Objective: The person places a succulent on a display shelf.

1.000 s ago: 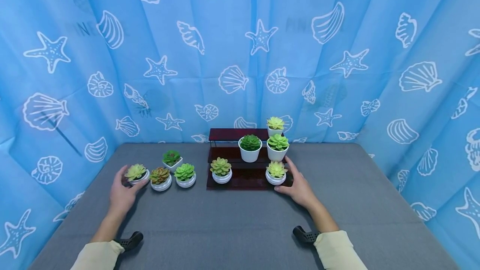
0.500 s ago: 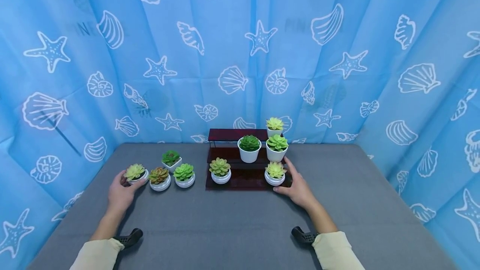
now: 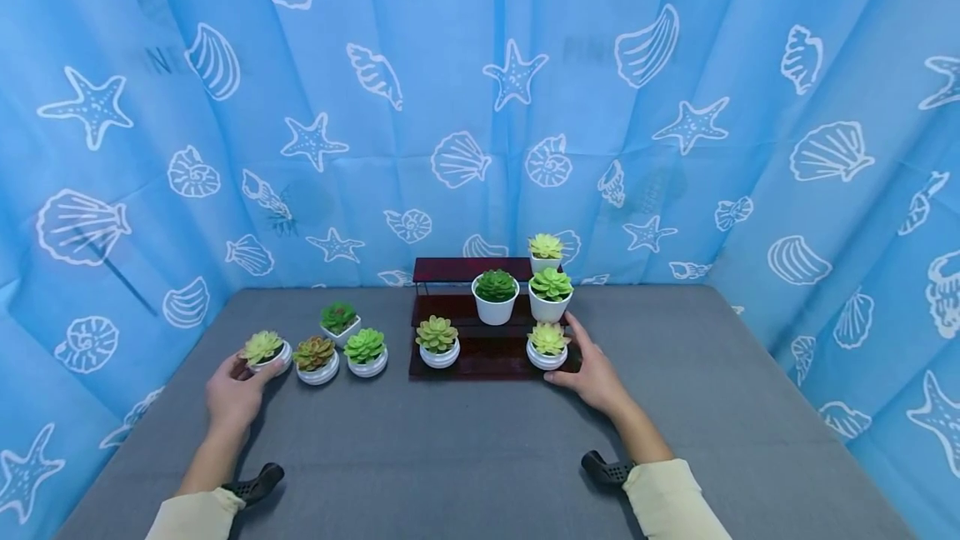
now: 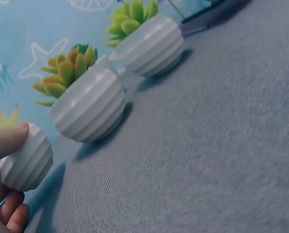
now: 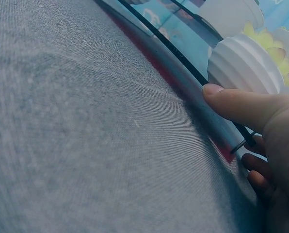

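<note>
At the far left of the table, my left hand (image 3: 234, 397) holds a small white ribbed pot with a pale yellow-green artificial succulent (image 3: 261, 347). The thumb lies on the pot (image 4: 30, 162) and the other fingers curl below it. A shadow lies under this pot, which leans slightly. My right hand (image 3: 598, 377) grips the right front corner of a dark red three-tier display stand (image 3: 483, 365). Its thumb lies on the front edge, beside a pot with a pale yellow succulent (image 3: 547, 344); the other fingers curl at the stand's side, partly hidden.
Beside the left hand stand pots with a brownish succulent (image 3: 315, 357), a light green one (image 3: 366, 350) and a dark green one (image 3: 340, 319). The stand also bears a yellowish succulent (image 3: 437, 338), a dark green one (image 3: 495, 294) and others along its right side. A blue curtain (image 3: 360, 207) hangs behind.
My left hand and its succulent pot have shifted slightly left, widening the gap to the brownish succulent. The right hand stays at the stand's corner. The whole head view has drifted a little.
</note>
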Motion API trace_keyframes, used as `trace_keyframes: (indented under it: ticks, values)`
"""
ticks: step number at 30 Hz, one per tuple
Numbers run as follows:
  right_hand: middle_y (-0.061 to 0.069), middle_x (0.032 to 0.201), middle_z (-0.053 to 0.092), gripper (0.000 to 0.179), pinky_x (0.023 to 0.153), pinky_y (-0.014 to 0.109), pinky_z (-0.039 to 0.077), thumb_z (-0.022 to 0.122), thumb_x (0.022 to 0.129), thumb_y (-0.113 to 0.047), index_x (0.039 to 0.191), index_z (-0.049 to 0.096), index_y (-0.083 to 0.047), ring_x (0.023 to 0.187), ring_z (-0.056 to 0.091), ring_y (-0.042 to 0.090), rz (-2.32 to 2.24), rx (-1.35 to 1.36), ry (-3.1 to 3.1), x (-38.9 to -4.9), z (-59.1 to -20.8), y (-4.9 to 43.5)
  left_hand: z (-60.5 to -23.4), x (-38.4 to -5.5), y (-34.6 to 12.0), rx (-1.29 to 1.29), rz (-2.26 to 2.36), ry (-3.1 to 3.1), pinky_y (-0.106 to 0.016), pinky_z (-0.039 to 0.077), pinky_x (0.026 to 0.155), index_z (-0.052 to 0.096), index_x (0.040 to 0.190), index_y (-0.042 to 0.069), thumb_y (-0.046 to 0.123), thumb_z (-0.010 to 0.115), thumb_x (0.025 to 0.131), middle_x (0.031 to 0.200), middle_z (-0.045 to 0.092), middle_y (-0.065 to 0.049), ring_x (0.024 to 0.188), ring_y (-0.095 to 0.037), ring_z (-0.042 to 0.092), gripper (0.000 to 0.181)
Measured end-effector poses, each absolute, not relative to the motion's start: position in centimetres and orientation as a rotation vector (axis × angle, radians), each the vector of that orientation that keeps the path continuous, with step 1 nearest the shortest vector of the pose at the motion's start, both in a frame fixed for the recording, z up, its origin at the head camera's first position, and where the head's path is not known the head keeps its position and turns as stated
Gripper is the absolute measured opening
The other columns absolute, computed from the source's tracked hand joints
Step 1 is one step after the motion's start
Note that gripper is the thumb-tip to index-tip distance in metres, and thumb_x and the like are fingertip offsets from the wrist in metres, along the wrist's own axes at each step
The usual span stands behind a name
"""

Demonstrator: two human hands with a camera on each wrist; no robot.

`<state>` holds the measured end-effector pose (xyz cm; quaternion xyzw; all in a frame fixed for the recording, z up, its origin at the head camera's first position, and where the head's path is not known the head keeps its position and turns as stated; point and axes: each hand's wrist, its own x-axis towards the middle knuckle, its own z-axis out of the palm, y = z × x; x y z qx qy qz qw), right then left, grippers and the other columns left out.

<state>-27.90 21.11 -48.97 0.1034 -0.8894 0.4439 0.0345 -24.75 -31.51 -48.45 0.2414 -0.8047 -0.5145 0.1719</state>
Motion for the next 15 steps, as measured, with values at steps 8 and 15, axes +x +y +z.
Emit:
trace_keyframes:
  ticks: [8,15]
  values:
    - [0.024,0.139,0.047,0.106,0.102,0.062,0.034,0.085,0.076,-0.020,0.156,0.016,-0.016,0.129,0.043,0.039,1.369,0.311,-2.737,-27.9,-48.9,21.1,-47.4,-23.7,-30.8,0.710,-1.533,-2.213,-0.052,0.039,0.103,0.033,0.149,-0.001,0.047,0.068,0.088,0.145,0.041,-0.026,0.131,-0.040,0.041,0.086]
    - [0.023,0.139,0.048,0.106,0.102,0.063,0.033,0.085,0.076,-0.021,0.156,0.016,-0.016,0.128,0.044,0.039,1.346,0.303,-2.746,-28.0,-49.0,21.1,-46.3,-22.7,-29.6,0.665,-1.558,-2.172,-0.050,0.040,0.103,0.034,0.149,0.001,0.043,0.068,0.089,0.143,0.043,-0.023,0.129,-0.036,0.042,0.081]
